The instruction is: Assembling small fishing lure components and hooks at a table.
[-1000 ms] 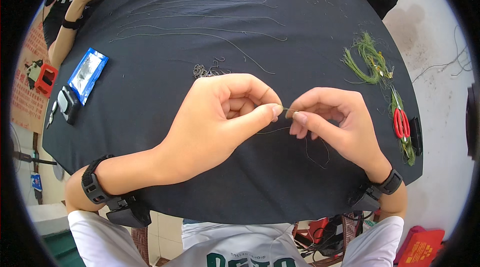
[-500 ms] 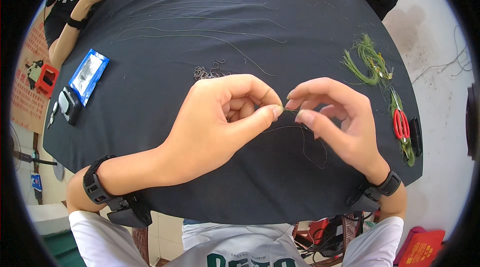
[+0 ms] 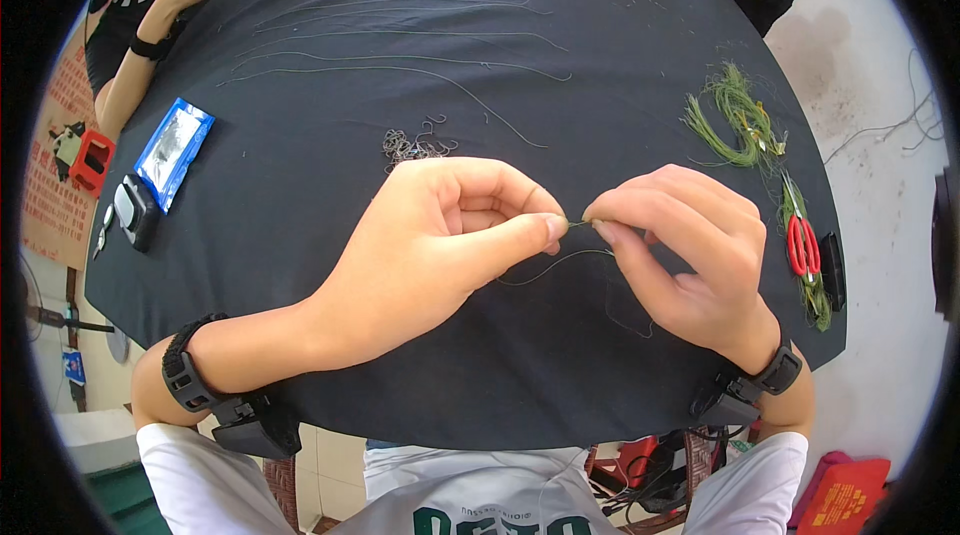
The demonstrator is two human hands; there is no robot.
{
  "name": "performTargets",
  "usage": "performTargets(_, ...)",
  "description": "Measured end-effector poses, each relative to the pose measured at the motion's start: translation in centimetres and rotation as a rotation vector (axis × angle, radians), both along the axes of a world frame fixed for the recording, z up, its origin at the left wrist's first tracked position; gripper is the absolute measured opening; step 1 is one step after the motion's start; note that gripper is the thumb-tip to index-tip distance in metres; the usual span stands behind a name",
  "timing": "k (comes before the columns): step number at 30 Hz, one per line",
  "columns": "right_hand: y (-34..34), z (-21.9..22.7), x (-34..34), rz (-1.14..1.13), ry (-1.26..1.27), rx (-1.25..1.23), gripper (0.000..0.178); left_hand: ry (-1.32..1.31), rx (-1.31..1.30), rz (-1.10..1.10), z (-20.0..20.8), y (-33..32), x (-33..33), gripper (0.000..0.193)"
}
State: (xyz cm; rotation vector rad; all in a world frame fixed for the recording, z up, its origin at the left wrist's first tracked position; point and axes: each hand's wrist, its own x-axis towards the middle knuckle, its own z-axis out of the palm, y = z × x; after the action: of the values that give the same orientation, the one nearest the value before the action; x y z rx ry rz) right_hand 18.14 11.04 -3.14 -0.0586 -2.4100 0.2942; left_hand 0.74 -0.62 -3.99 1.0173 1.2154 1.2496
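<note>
A thin olive-green line (image 3: 576, 224) is pinched between both hands above the black tablecloth. My left hand (image 3: 430, 250) grips it between thumb and forefinger, the other fingers curled in. Close beside it, my right hand (image 3: 695, 255) pinches the same line, leaving only a short stretch between the fingertips. Below the hands a loose part of the line curves and trails over the cloth. Just beyond my left hand lies a pile of small dark metal hooks (image 3: 415, 147). Whether a hook is inside my left hand cannot be seen.
Several cut lines (image 3: 400, 33) lie spread across the far cloth. To the right are a green line bundle (image 3: 735, 125) and red-handled scissors (image 3: 802, 245). A blue packet (image 3: 175, 155) and a black-and-white case (image 3: 137, 212) lie left. Two people sit at the table's far sides.
My right hand's thumb and forefinger have closed onto the line, and its other fingers have folded together. My left hand keeps its pinch nearly in place.
</note>
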Motion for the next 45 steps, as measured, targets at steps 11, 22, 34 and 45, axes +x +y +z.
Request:
performTargets(11, -0.7, 0.5, 0.3, -0.020, -0.068, -0.185, 0.014, -0.009, -0.015, 0.007, 0.0, 0.0, 0.0, 0.013)
performTargets(22, -0.6, 0.4, 0.4, -0.033, -0.271, -1.296, 0.013, 0.064, 0.107, 0.094, 0.1, 0.0, 0.1, 0.011)
performTargets(34, -1.4, -0.5, -0.1, 0.033, -0.176, -1.265, 0.007, 0.157, 0.248, 0.094, -0.2, 0.0, 0.1, 0.009)
performTargets(45, -2.2, 0.7, 0.0, -0.027, -0.084, -0.208, 0.013, 0.761, 0.678, 0.225, -0.6, 0.4, -0.2, 0.008)
